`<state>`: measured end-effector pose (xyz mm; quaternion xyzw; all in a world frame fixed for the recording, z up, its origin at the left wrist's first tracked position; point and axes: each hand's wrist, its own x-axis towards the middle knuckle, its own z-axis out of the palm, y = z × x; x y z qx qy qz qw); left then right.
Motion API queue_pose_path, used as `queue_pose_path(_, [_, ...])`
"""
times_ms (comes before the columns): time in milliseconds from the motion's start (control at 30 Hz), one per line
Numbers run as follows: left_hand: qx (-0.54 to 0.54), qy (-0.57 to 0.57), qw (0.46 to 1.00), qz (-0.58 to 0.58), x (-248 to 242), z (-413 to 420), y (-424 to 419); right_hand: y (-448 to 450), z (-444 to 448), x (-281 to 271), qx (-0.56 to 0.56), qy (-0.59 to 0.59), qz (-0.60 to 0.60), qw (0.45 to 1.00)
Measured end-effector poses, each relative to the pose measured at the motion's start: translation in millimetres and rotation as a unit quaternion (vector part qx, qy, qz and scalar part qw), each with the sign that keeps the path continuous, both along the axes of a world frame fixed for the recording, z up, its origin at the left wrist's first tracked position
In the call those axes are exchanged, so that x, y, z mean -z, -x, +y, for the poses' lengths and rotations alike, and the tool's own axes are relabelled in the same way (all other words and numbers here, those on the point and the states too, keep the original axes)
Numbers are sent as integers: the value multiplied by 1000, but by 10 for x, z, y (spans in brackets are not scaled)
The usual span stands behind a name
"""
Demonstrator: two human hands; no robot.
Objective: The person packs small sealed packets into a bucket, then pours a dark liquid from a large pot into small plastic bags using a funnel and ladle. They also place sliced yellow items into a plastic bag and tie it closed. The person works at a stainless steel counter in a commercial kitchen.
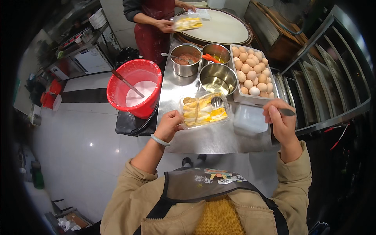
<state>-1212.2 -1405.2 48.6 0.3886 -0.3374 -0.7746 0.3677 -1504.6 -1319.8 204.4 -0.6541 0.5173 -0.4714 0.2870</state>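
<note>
My left hand [170, 124] grips the left edge of a clear plastic tray [191, 127] above the steel table. Pale and yellow filled rolls [191, 113] lie in it, with a brown strip across them. A dark, shiny utensil head [217, 102] shows over the rolls' upper right. My right hand [279, 120] is raised right of the tray, closed around a metal utensil handle [286, 112]; whether it joins that head cannot be told. Below and left of this hand is a translucent plastic tub [251, 119].
Beyond the tray stand steel pots, one with reddish filling [185, 58], and an egg crate [254, 100]. A red bucket [135, 110] of white liquid is at left. A co-worker [154, 20] holds another tray [188, 23] by a large round pan [223, 26]. A metal rack [317, 126] stands right.
</note>
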Motion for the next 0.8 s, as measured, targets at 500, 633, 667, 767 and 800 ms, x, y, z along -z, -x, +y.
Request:
queue_pose_path(500, [46, -12, 999, 14, 95, 34, -39, 32, 498, 276, -42, 92, 128, 987])
queue_pose_path(633, [47, -15, 999, 24, 75, 66, -78, -83, 484, 342, -119, 85, 116, 982])
queue_pose_path(667, [46, -15, 999, 21, 75, 71, -92, -64, 488, 316, -102, 106, 148, 978])
queue_pose_path(767, [38, -21, 999, 7, 84, 76, -142, 2, 422, 294, -16, 162, 20, 986])
queue_pose_path(800, [40, -21, 999, 6, 89, 68, -158, 34, 333, 325, 8, 179, 19, 984])
